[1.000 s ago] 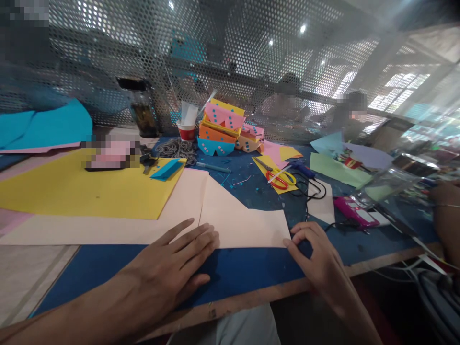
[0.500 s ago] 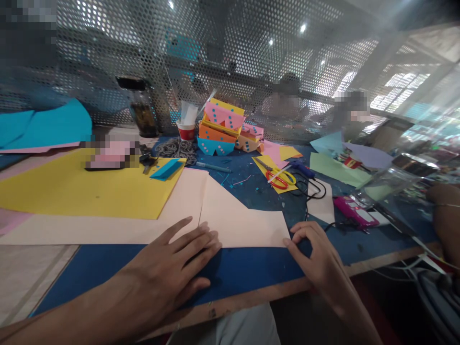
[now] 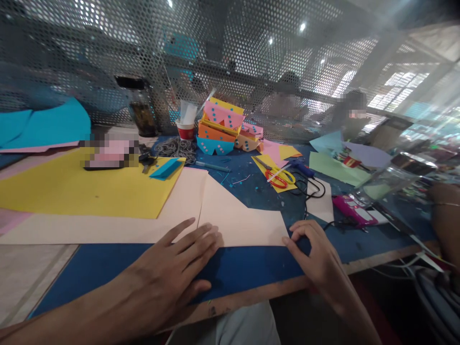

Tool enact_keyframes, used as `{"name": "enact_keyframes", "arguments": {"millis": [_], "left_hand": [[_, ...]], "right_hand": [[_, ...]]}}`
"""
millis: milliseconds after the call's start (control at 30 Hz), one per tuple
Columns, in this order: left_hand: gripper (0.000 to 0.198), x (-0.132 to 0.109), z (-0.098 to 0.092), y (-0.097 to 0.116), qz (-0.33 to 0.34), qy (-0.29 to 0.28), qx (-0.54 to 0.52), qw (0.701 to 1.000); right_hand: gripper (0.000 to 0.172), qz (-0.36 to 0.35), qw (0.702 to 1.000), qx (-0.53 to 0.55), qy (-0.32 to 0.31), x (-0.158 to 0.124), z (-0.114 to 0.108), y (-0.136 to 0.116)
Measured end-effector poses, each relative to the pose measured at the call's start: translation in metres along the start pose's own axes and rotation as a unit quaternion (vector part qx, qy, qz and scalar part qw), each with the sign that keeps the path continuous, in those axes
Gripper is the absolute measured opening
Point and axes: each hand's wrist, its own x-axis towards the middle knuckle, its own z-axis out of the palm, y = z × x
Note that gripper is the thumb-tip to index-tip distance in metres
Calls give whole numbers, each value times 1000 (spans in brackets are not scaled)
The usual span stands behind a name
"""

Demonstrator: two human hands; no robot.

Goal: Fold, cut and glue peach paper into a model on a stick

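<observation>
A folded pale peach paper (image 3: 237, 218) lies on the blue table (image 3: 251, 268) in front of me. My left hand (image 3: 172, 268) lies flat with fingers stretched out, its fingertips pressing the paper's near edge by the fold. My right hand (image 3: 316, 256) is curled, thumb and fingers pinching the paper's near right corner. A larger peach sheet (image 3: 108, 225) extends left, under a yellow sheet (image 3: 89, 187).
Red-handled scissors (image 3: 278, 178) lie on yellow paper at mid-table. Stacked dotted paper crafts (image 3: 221, 127), a red cup (image 3: 186, 130) and a pen (image 3: 212, 166) stand farther back. A pink device (image 3: 354, 211) with black cable sits right. Another person's arm (image 3: 445, 215) shows at far right. Perforated metal screen behind.
Almost nothing has moved. My left fingertips crept slightly right along the paper's edge; my right hand stays pinched on the corner.
</observation>
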Motion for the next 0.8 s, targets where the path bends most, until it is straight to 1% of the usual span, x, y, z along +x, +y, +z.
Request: {"name": "enact_keyframes", "arguments": {"millis": [100, 233, 433, 533, 633, 800], "left_hand": [[54, 0, 2, 2, 10, 0, -4, 1000], [52, 5, -2, 7, 4, -1, -19, 1000], [56, 32, -8, 15, -30, -29, -58, 997], [58, 41, -7, 17, -25, -26, -49, 998], [58, 42, -7, 19, -26, -35, -37, 998], [58, 38, -6, 22, -49, -45, -35, 997]], "right_hand": [[19, -2, 1000, -3, -1, 0, 0, -1], [19, 9, 1000, -9, -2, 1, 0, -2], [18, 21, 1000, -11, -14, 2, -1, -1], [18, 19, 1000, -7, -16, 2, -1, -1], [19, 16, 1000, -5, -16, 2, -1, -2], [19, 12, 1000, -9, -11, 2, 0, -1]]}}
